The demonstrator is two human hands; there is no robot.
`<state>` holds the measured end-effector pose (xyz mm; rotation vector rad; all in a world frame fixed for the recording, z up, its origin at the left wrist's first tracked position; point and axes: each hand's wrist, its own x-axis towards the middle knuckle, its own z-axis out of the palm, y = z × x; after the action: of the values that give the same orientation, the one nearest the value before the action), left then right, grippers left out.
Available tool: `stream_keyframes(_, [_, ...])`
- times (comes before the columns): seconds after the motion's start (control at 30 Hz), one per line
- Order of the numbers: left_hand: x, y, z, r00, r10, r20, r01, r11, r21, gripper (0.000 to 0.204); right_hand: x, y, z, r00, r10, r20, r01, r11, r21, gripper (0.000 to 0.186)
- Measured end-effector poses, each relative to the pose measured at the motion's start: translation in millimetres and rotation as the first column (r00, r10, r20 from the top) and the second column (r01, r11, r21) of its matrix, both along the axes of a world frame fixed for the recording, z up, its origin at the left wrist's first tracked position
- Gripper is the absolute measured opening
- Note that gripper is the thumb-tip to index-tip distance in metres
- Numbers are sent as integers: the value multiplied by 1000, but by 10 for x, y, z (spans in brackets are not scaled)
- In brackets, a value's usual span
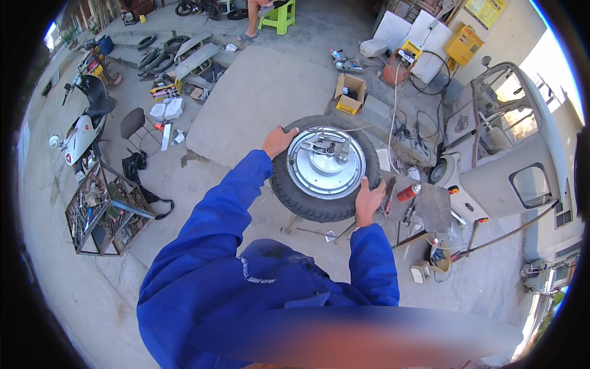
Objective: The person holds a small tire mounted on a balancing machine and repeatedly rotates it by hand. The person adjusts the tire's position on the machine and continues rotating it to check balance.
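Silver-hubbed wheel gripped at both sides

A wheel (326, 177) is held just beside the left edge of the worktop (435, 209); what bears its weight is largely hidden. Its black tyre (287, 195) is thick and blocky at the tread, and the hub is formed as a broad, shiny silver disc, with a raised central boss and a bracket fixed across it. The tyre's far left rim is grasped by the left hand (278, 142), while its right side is clasped by the right hand (370, 202), the thumb laid over the sidewall.

A red can (409, 192) is carried on the worktop. Below the near edge, tools are held in a tan bucket (445, 265). Dark items are contained in an open cardboard box (348, 107) beyond the wheel. At far left, mixed tools and parts are heaped in a sectioned metal bin (130, 208).
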<state>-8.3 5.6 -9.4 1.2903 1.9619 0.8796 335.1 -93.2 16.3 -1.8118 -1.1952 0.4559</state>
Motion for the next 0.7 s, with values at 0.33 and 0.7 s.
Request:
stream_keyframes(0.33, [24,1,-1,1000,12,-1,-12,1000,5,92,20,-23,31,999,15,-30,-16,1000,-23,86])
stream_keyframes(0.7, [-162,274,-115,999,-31,44,35,996,-87,93,-43,-37,88,989,-53,-140,50,998,-30,81])
